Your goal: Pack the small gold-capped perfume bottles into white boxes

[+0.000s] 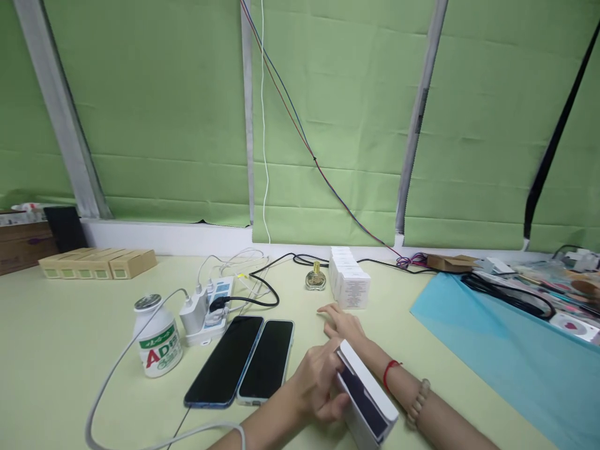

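Observation:
My left hand (319,382) grips a small white box (368,382), tilted, with one side open and a dark inside showing. Past it my right hand (344,326) reaches forward, low over the table, fingers stretched out and nothing seen in them. A red string and a beaded bracelet circle that wrist. Just beyond its fingertips stand a small glass perfume bottle (315,280) with a gold top and a row of white boxes (352,290). Whether the right fingers touch the table I cannot tell.
Two phones (227,362) lie left of my hands. Behind them are a power strip (218,300) with chargers and a white bottle (158,340). Tan boxes (98,264) line the far left. A blue sheet (497,356) and clutter cover the right; cables run along the back.

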